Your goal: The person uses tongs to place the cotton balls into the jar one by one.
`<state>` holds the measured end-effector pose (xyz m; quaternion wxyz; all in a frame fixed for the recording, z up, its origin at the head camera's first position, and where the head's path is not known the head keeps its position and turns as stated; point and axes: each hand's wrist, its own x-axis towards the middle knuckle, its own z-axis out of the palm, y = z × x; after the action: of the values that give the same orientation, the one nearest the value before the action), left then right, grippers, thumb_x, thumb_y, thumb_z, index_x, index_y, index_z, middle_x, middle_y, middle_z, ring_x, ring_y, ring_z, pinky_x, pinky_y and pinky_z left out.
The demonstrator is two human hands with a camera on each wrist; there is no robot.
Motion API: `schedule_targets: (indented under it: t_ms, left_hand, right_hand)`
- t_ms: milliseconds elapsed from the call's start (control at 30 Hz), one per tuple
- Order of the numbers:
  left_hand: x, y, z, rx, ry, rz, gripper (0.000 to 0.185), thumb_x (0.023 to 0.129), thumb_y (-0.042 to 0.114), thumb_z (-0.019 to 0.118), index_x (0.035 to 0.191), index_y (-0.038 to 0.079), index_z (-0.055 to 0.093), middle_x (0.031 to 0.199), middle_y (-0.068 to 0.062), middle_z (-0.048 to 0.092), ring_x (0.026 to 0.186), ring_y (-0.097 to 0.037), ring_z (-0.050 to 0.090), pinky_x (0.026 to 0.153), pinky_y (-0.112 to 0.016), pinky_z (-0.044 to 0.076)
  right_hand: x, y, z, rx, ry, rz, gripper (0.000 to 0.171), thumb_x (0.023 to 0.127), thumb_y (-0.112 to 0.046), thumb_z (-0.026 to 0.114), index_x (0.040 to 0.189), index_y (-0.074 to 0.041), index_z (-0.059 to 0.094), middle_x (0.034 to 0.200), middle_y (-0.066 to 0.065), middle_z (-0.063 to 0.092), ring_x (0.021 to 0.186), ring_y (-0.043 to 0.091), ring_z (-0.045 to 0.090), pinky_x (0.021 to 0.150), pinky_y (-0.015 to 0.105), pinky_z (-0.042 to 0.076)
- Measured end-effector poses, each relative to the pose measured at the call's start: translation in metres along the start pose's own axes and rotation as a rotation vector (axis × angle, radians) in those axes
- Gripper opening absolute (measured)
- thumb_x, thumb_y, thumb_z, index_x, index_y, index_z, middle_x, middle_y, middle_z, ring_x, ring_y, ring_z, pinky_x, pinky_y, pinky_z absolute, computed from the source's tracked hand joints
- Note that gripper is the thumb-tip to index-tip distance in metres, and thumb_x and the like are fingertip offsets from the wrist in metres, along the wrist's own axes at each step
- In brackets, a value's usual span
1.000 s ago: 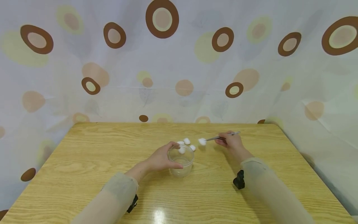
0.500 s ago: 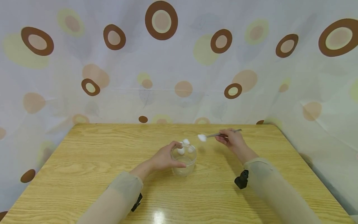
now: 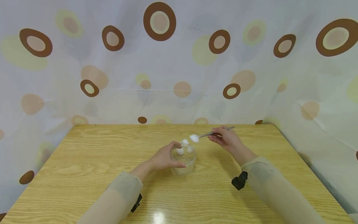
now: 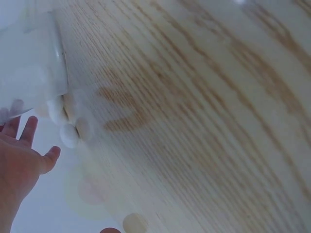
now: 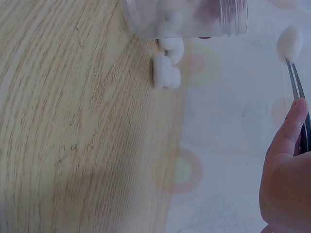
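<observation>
The left hand (image 3: pixel 163 159) curls round the clear jar (image 3: pixel 183 159) at frame centre — likely steadying it on the table (image 3: pixel 84 161). The right hand (image 3: pixel 223 140) pinches tweezers (image 3: pixel 213 133) whose tips clamp a cotton ball (image 3: pixel 194 138), held just above the jar's mouth. The jar looks empty — more cotton balls (image 5: pixel 166 68) lie just behind it.

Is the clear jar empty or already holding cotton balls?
Cannot tell. The jar stands upright, lidless, held by the left hand; cotton balls behind it show through the glass.
</observation>
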<state>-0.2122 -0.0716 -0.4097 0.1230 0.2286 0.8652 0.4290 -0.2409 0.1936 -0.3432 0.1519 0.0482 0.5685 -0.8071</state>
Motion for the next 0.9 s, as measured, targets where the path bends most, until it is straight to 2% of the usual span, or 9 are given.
schedule_targets:
  t_ms: [100,233,367,633,900]
  left_hand:
    - [-0.001,-0.001,0.001,0.047,0.028,0.011,0.077,0.073,0.041,0.078,0.134,0.013,0.041,0.139,-0.007,0.047,0.102,-0.023,0.06,0.097,-0.043,0.042]
    - [-0.002,-0.002,0.003,0.119,0.064,0.019,0.078,0.073,0.044,0.077,0.135,0.013,0.041,0.138,-0.007,0.048,0.127,-0.029,0.044,0.104,-0.048,0.035]
    - [-0.003,-0.002,0.004,0.128,0.073,0.016,0.078,0.073,0.044,0.076,0.135,0.013,0.041,0.138,-0.007,0.047,0.128,-0.031,0.042,0.105,-0.051,0.033]
    - [-0.003,-0.001,0.004,0.133,0.071,0.023,0.077,0.074,0.045,0.076,0.135,0.013,0.042,0.138,-0.006,0.047,0.129,-0.031,0.04,0.106,-0.053,0.029]
    - [-0.002,-0.001,0.004,0.135,0.072,0.023,0.077,0.074,0.044,0.075,0.135,0.013,0.042,0.137,-0.007,0.048,0.127,-0.031,0.042,0.104,-0.052,0.032]
  right_hand:
    - [0.0,0.003,0.004,-0.013,-0.012,0.002,0.018,0.096,-0.001,0.043,0.08,-0.007,0.043,0.071,0.006,0.061,0.066,0.014,0.067,0.066,0.021,0.055]
    - [0.0,0.006,0.008,-0.025,-0.026,0.01,0.019,0.096,-0.001,0.043,0.079,-0.008,0.04,0.07,0.005,0.061,0.065,0.014,0.068,0.065,0.021,0.055]
    - [0.0,0.009,0.01,-0.036,-0.048,0.003,0.021,0.096,-0.001,0.043,0.077,-0.008,0.04,0.07,0.005,0.062,0.065,0.013,0.068,0.065,0.02,0.055]
    - [0.0,0.016,0.013,-0.081,-0.073,-0.012,0.026,0.095,0.0,0.045,0.072,-0.008,0.052,0.068,0.005,0.064,0.065,0.014,0.068,0.065,0.021,0.055]
    - [0.004,0.023,0.016,-0.123,-0.085,-0.03,0.023,0.095,0.0,0.045,0.075,-0.008,0.052,0.068,0.004,0.065,0.062,0.012,0.068,0.063,0.021,0.055]
